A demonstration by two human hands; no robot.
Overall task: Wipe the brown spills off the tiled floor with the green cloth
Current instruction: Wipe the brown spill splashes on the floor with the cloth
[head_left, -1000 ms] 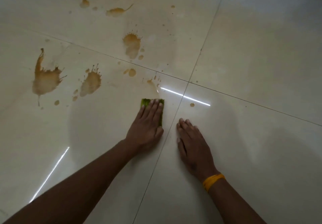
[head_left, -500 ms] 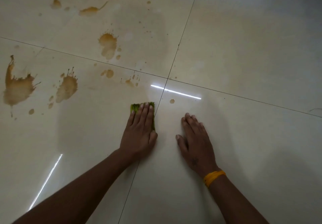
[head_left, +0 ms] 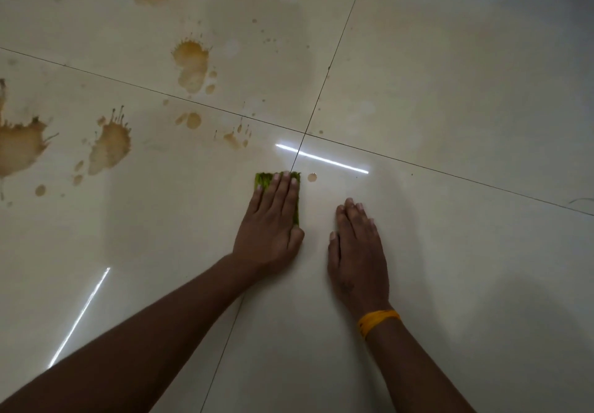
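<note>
Left hand flat on green cloth, small brown drop just to its right; most spills untouched.

Left hand (head_left: 273, 219) lies palm-down with straight fingers pressing the green cloth (head_left: 262, 180) to the tiled floor (head_left: 450, 75); no curl, nothing pinched. Cloth is fuzzy, folded to a small pad, long axis running away from the person, its far edge showing past the fingertips, right edge on the grout line. Right hand (head_left: 356, 252) rests flat on the tile alongside, holding nothing, a yellow band (head_left: 378, 320) at the wrist. Nearest mark: a small round drop (head_left: 312, 177) just right of the cloth's far corner, across the grout line. Larger brown spills (head_left: 111, 144) lie up and left, well apart. Floor glossy, cream, reflecting light strips. Likely next: a short slide right.
</note>
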